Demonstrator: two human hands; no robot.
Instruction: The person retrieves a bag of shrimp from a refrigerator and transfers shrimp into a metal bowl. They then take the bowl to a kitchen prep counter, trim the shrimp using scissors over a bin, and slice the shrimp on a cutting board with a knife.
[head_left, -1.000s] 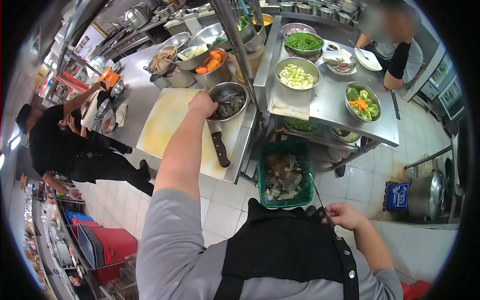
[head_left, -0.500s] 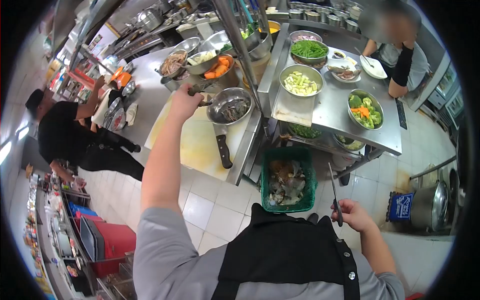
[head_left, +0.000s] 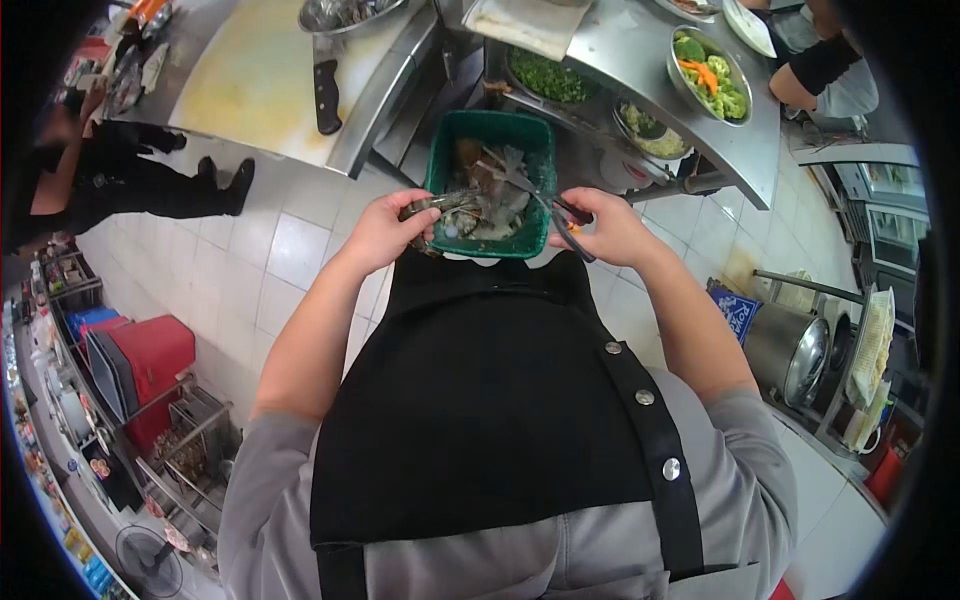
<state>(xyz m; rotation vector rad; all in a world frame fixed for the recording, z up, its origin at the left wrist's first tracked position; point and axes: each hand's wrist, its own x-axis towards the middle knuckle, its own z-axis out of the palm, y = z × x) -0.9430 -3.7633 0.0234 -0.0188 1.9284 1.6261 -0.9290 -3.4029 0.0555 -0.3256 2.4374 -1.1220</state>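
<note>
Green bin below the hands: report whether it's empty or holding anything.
Holding something: scraps lie inside the green bin, seen through its open top. Cannot tell how deep they go.

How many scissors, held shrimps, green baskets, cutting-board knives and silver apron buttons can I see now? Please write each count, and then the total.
Scissors, in the right hand: 1
Shrimp, in the left hand: 1
Green basket: 1
Knife, on the cutting board: 1
Silver apron buttons: 3
Total: 7
</note>
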